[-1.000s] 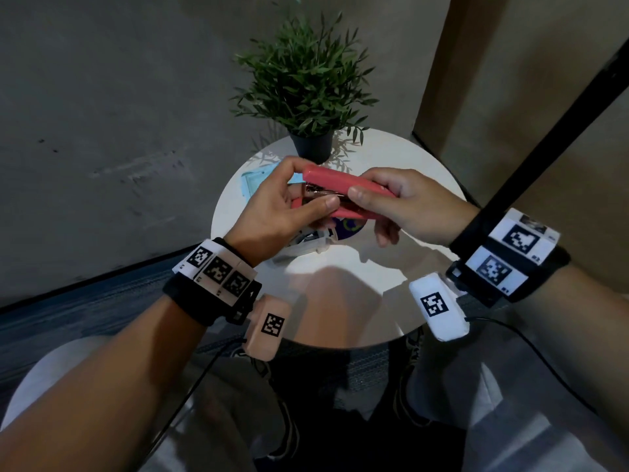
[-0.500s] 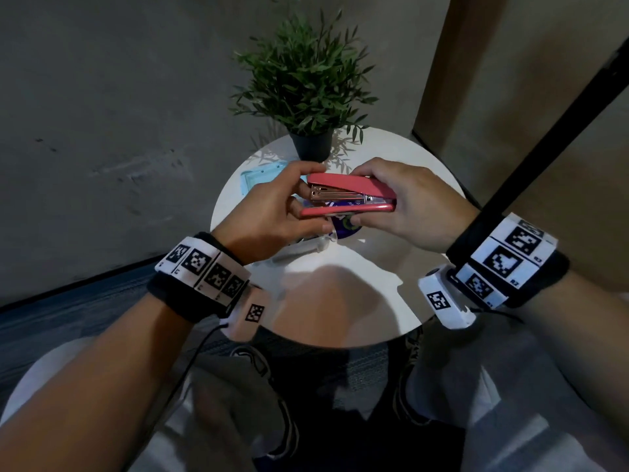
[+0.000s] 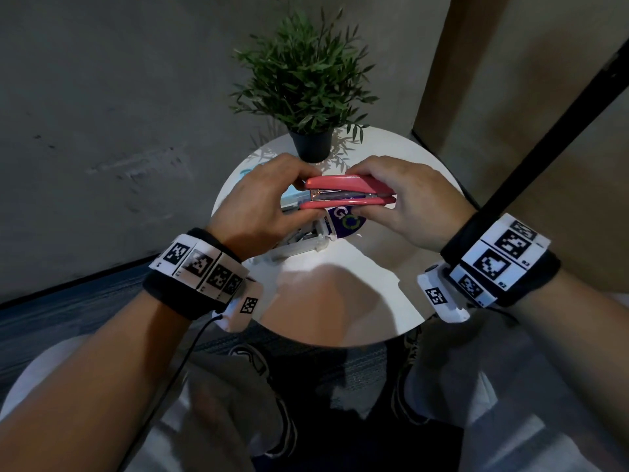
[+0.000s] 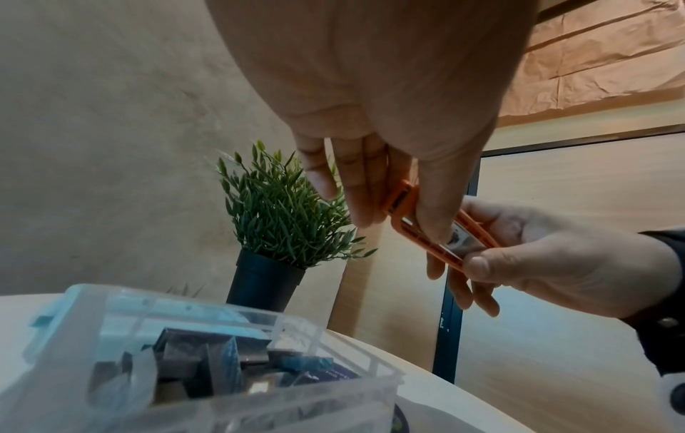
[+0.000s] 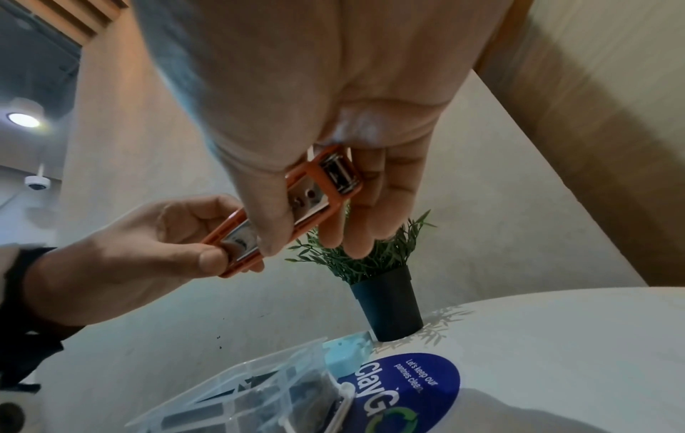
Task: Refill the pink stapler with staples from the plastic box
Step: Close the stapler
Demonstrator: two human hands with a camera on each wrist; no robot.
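I hold the pink stapler (image 3: 347,194) level above the round table, with both hands on it. My left hand (image 3: 301,195) pinches its front end between thumb and fingers. My right hand (image 3: 362,192) grips the hinge end, thumb under the base. The top cover lies down over the metal magazine, with a narrow gap at the front. In the wrist views the stapler (image 4: 437,234) (image 5: 296,211) shows its underside. The clear plastic box (image 3: 299,240) (image 4: 222,366) (image 5: 252,395) stands open on the table below my hands, with staple strips and small packs inside.
A potted plant (image 3: 306,80) stands at the table's far edge. A light-blue lid (image 5: 344,354) lies beside the box. A round blue sticker (image 3: 343,219) marks the white table (image 3: 340,301). A dark pole (image 3: 544,131) rises on the right.
The stapler's raised cover has come down onto the magazine. Both hands have turned palms down and shifted slightly farther from me, still holding the stapler.
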